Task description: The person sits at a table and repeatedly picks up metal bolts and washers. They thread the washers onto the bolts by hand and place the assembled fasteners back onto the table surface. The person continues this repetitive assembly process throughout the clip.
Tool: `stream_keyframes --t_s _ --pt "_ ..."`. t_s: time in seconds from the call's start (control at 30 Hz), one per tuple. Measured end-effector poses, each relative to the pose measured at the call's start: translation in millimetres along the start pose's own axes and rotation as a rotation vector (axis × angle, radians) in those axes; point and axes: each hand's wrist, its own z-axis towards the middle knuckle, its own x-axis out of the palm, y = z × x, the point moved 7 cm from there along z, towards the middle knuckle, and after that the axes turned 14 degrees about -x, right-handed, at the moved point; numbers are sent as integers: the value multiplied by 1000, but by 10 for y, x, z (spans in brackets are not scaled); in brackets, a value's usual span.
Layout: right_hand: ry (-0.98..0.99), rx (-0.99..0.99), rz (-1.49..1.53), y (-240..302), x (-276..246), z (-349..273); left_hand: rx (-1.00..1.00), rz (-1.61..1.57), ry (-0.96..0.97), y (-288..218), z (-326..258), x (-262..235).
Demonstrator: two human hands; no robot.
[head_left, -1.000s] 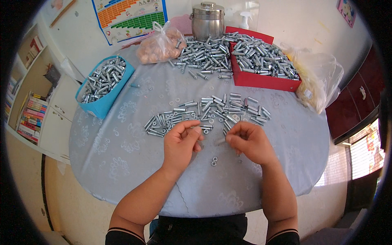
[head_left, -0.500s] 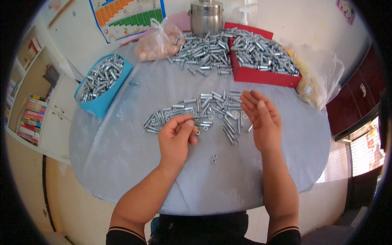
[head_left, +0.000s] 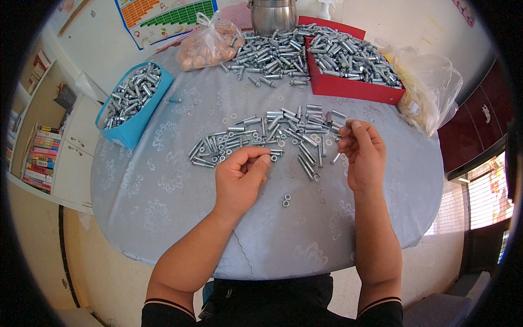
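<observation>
A spread of loose silver bolts (head_left: 272,133) lies across the middle of the round table (head_left: 163,207), which has a pale blue patterned cloth. My left hand (head_left: 239,177) is just in front of the spread, thumb and fingers pinched on one small bolt (head_left: 274,155). My right hand (head_left: 364,155) is at the spread's right end. Its fingertips are drawn together over the bolts there, and whether they hold a piece is hidden. Two small nuts (head_left: 285,200) lie on the cloth between my forearms.
A blue tray of bolts (head_left: 133,98) sits at the left. A red tray of bolts (head_left: 351,68) is at the back right, beside another loose heap (head_left: 267,52). A bag of brownish items (head_left: 210,43), a steel pot (head_left: 272,16) and a clear plastic bag (head_left: 430,82) line the far edge.
My right hand has left my left hand and moved right and away, to the right end of the bolt spread. My left hand stays almost in place, still pinching its bolt.
</observation>
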Motion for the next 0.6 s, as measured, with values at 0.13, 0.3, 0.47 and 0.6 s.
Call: stream_keyframes --t_s 0.13,0.3,0.47,0.6 --pt "-6 6 -22 7 -34 8 2 9 -64 -34 -17 -39" --pt "-7 13 -41 13 -40 8 -5 -73 -116 -17 10 -129" --pt "6 -6 -63 25 -33 8 149 162 -129 -81 10 -120" --pt "0 -5 -66 12 -45 13 526 791 -68 -314 -81 173"
